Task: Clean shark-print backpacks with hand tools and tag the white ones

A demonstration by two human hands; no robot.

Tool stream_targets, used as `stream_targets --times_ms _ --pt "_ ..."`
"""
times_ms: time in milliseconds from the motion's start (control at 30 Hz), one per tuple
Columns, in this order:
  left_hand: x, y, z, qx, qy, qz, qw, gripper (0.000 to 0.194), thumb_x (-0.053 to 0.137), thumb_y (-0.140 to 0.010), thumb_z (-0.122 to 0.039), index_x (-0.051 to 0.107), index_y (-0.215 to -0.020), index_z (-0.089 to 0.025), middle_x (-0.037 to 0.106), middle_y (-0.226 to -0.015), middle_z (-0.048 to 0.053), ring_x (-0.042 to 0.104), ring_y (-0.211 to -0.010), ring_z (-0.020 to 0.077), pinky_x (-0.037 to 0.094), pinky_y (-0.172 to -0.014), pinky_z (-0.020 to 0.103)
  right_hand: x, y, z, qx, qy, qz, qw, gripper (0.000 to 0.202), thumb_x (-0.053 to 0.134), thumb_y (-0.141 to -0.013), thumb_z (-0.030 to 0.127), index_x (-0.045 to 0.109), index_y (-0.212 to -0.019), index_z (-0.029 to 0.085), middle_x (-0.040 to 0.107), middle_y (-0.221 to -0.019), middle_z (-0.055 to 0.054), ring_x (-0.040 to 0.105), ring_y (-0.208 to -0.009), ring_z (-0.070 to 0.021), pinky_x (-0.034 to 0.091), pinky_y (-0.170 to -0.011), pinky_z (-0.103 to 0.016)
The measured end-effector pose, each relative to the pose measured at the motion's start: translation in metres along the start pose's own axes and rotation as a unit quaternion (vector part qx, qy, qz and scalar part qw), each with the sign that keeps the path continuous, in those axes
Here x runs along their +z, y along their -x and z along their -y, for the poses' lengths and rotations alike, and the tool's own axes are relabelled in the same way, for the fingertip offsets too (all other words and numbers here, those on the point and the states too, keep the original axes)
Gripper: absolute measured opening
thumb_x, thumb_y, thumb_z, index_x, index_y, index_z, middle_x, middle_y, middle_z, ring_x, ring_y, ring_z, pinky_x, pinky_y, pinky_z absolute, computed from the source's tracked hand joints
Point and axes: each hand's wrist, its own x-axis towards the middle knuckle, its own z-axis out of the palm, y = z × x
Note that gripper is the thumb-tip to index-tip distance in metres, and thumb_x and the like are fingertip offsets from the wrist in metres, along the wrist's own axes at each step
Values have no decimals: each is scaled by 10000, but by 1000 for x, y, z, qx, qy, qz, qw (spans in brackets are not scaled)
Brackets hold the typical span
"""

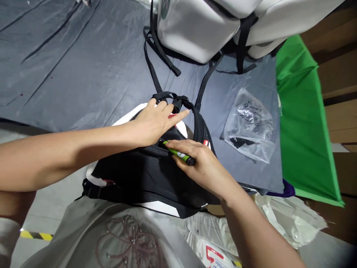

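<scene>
A black backpack (134, 180) with white and red trim lies at the near edge of the grey-covered table (83, 82). My left hand (156, 121) rests on its upper part near the top straps, fingers apart, with the palm side hidden. A green pen-like tool (182, 155) with a black end is held between the thumb and fingers of my right hand (195, 152). Its far tip meets the black fabric just below my left hand; the exact contact point is hidden.
White-and-black bags (195, 29) with dangling straps stand at the back. A clear plastic bag (251, 124) with dark contents lies on the right of the table. Green fabric (304, 123) hangs beyond the right edge. Plastic wrapping (290, 219) is at the lower right.
</scene>
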Motion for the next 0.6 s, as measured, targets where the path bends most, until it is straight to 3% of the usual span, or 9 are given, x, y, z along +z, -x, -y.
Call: stream_targets --times_ms 267,600 --pt "4 -1 1 -5 21 2 1000 879 561 -885 -379 34 -1580 -270 368 -1518 160 377 -1313 363 249 -1030 474 3 0 5 56 -3 -14 998 347 572 -859 112 719 -1147 236 747 -1131 -52 700 -1037 -226 552 -962 -411" --pt "9 0 3 -1 21 -7 1000 859 544 -905 -368 22 -1580 -262 335 -1523 180 395 -1294 360 262 -1026 473 10 -2 6 60 -37 -41 997 296 585 -866 142 728 -1122 182 751 -1106 -79 703 -1011 -213 550 -949 -368"
